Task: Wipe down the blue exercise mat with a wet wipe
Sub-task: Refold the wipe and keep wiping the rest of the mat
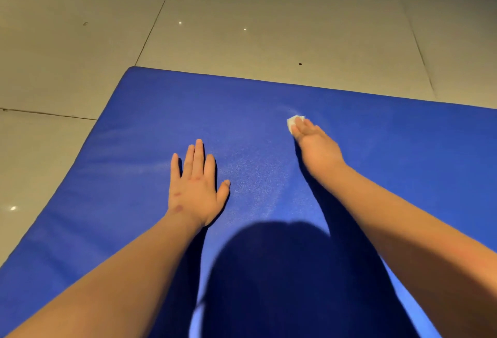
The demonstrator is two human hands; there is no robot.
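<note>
The blue exercise mat [150, 128] lies flat on the floor and fills the lower part of the head view. My left hand [195, 187] rests flat on the mat left of centre, fingers straight and spread. Further out, my right hand [316, 147] presses a small folded white wet wipe [292, 122] onto the mat with straight fingers. Only the wipe's far left corner shows past the fingertips. A faint damp streak marks the mat around the wipe and between the hands.
Pale grey floor tiles [269, 15] with dark grout lines surround the mat beyond its far and left edges. A small dark speck [300, 63] lies on a tile just past the far edge. My shadow darkens the near middle of the mat.
</note>
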